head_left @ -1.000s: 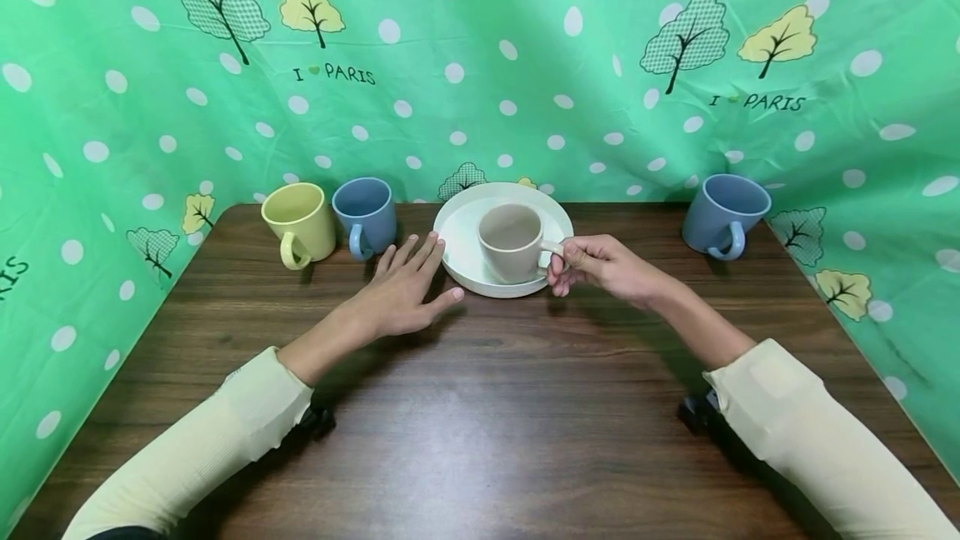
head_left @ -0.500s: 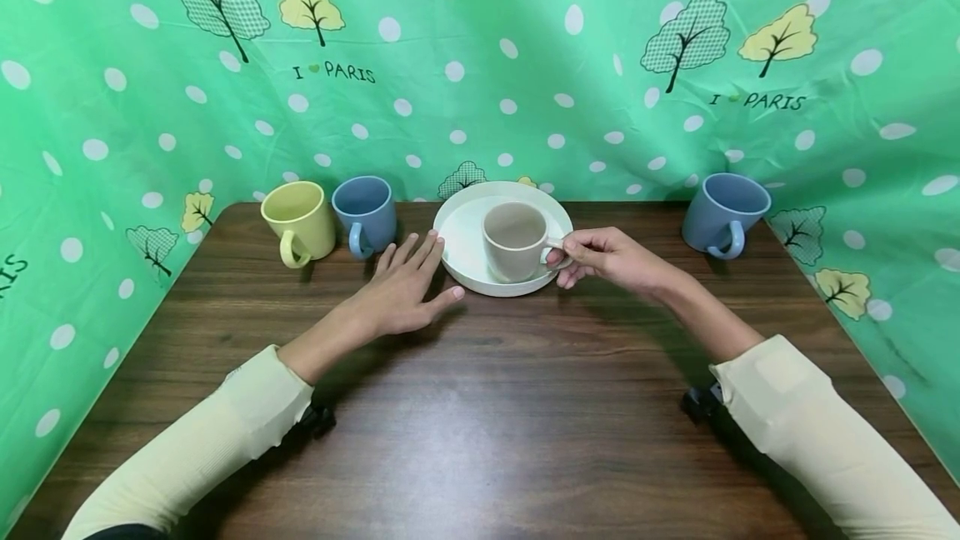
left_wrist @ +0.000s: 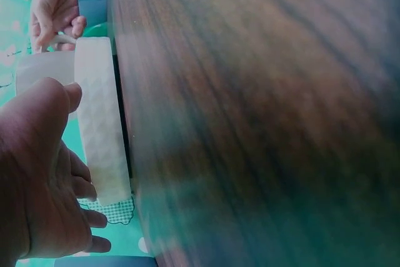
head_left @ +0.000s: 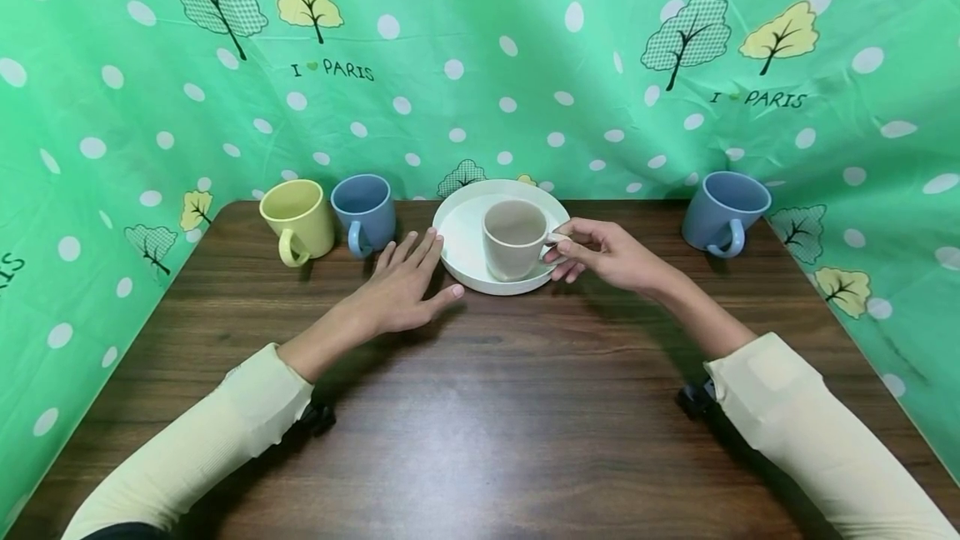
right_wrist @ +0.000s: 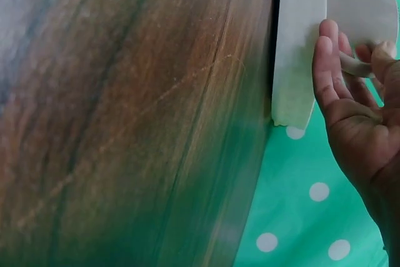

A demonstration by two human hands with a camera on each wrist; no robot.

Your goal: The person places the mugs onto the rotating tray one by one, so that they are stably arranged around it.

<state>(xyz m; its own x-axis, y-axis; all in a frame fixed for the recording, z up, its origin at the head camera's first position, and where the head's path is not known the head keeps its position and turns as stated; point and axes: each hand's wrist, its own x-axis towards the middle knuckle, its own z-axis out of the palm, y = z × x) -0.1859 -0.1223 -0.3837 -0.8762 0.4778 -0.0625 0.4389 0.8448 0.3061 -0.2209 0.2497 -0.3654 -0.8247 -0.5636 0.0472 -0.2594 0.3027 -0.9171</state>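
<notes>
A beige mug [head_left: 514,242] stands upright in the round white plate [head_left: 460,261] at the back middle of the table. With thumb and fingers, my right hand [head_left: 611,255] pinches the mug's handle, which points right. In the right wrist view, the handle [right_wrist: 355,65] passes between the thumb and fingers of that hand. My left hand [head_left: 397,288] lies with spread fingers at the plate's left side, fingertips right at its rim. From the left wrist, the plate's ridged outer wall [left_wrist: 103,123] shows beyond the left hand's thumb.
Left of the plate stand a yellow mug [head_left: 298,222] and a blue mug [head_left: 364,215], side by side. Another blue mug [head_left: 724,215] is at the back right. A green dotted curtain [head_left: 480,65] hangs behind the brown wooden table [head_left: 480,415].
The mug has shifted slightly right in the plate, and the right hand's fingers have loosened a little at the handle. My left hand has stayed at the plate's rim.
</notes>
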